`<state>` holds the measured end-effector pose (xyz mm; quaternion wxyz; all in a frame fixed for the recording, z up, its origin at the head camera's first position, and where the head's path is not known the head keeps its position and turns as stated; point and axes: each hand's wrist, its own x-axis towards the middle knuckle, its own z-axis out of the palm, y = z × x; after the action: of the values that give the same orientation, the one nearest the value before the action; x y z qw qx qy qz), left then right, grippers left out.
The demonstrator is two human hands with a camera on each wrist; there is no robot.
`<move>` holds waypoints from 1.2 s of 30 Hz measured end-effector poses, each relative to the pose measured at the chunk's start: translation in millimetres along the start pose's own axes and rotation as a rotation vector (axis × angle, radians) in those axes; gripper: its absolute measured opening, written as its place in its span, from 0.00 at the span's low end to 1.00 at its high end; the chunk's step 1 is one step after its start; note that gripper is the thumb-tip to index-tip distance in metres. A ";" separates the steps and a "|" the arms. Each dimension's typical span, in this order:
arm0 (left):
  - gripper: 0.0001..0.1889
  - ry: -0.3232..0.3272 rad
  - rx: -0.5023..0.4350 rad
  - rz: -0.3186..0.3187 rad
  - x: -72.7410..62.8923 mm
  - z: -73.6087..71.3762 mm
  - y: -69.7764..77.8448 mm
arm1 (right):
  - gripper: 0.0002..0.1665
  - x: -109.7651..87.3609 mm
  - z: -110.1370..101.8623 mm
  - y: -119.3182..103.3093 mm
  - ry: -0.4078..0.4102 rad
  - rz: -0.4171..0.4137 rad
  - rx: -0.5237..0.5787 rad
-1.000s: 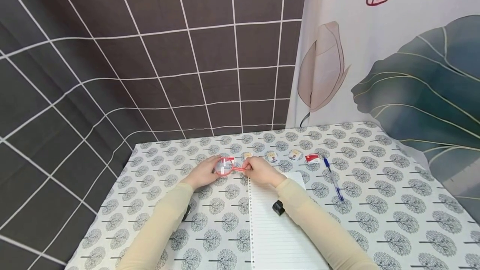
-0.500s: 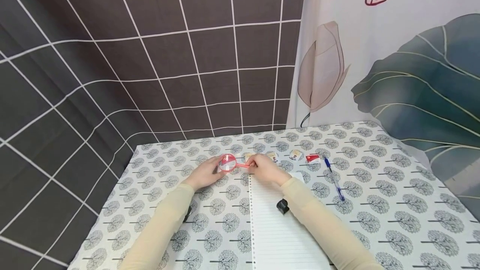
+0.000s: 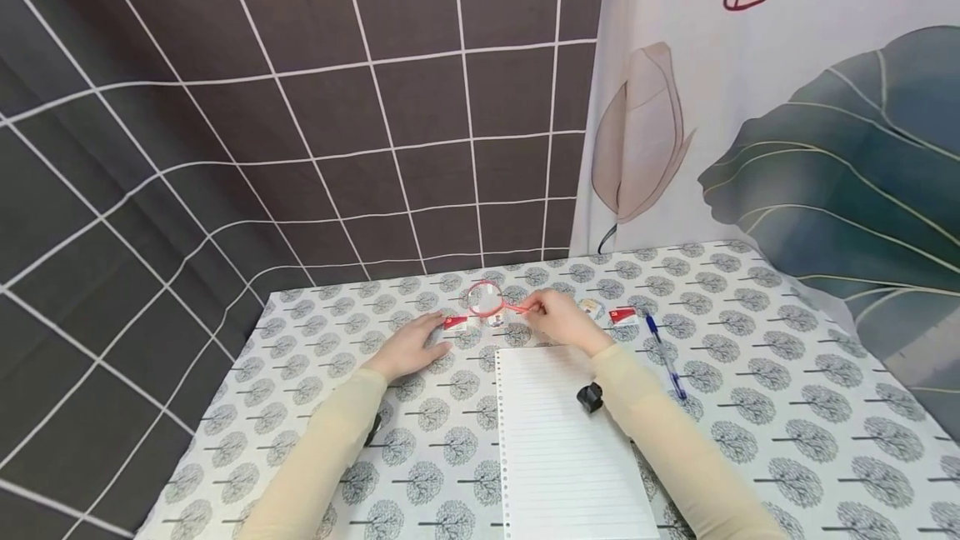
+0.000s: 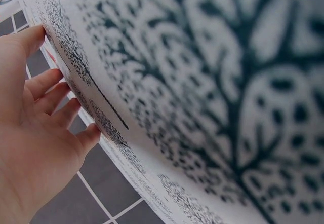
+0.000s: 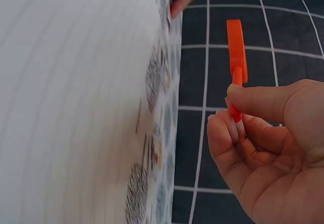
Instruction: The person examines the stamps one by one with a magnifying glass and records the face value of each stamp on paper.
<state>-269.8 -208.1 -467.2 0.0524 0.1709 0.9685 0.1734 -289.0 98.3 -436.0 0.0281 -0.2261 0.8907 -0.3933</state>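
My right hand (image 3: 558, 319) pinches a red magnifying glass (image 3: 507, 304) by its handle, thumb against fingers. In the right wrist view the orange-red frame of the magnifying glass (image 5: 236, 46) is seen edge-on, off the table. Its lens appears above and partly over a small picture card (image 3: 496, 320) in the head view. My left hand (image 3: 408, 347) rests on the patterned cloth, fingers extended and thumb apart. Its fingertips lie at the left edge of a small red-and-white card (image 3: 455, 323); whether they touch it I cannot tell. The left palm (image 4: 45, 117) shows holding nothing.
Right of my right hand lie a small picture card (image 3: 590, 307), another red-and-white card (image 3: 622, 317) and a blue pen (image 3: 665, 357). A lined sheet of paper (image 3: 566, 448) lies below the right forearm. Dark checked fabric (image 3: 420, 148) hangs behind the table.
The magnifying glass has moved with my right hand, from over the red-and-white card beside my left hand, to the right and farther back. My left hand has stayed nearly in place.
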 end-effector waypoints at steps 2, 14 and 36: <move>0.35 -0.005 0.001 -0.005 -0.4 0.1 -0.4 | 0.10 -1.3 -8.1 3.6 0.015 0.012 -0.004; 0.35 0.006 -0.016 0.016 -1.5 2.2 -0.3 | 0.12 -17.8 -48.1 24.9 0.058 0.069 -0.007; 0.35 0.001 -0.004 0.010 -2.2 -2.3 2.0 | 0.13 -62.2 -111.1 67.6 0.177 0.152 -0.096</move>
<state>-267.5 -207.8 -464.2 0.0513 0.1756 0.9673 0.1757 -284.3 240.9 -415.6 -0.0319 -0.1236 0.9221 -0.3654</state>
